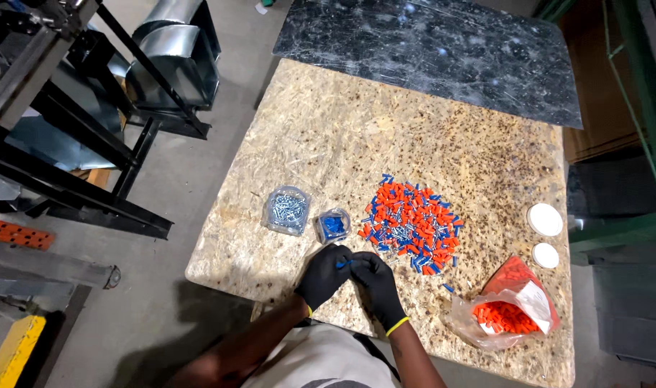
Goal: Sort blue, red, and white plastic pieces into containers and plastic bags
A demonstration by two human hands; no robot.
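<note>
Both my hands wear black gloves and meet at the near edge of a speckled stone slab [328, 129]. My left hand [325, 274] and my right hand [375, 282] pinch a small blue piece [344, 264] between their fingertips. Just beyond them lies a mixed pile of orange and blue plastic connectors and small metal screws [411, 225]. Left of the pile stands a small clear cup of blue pieces [333, 225], and further left a clear cup of metal screws [287, 210].
A clear plastic bag of orange connectors [509, 310] lies at the right near edge. Two white round lids [544, 219] sit by the right edge. A dark stone slab [443, 50] lies at the far end. Black metal frames [69, 151] stand on the floor to the left.
</note>
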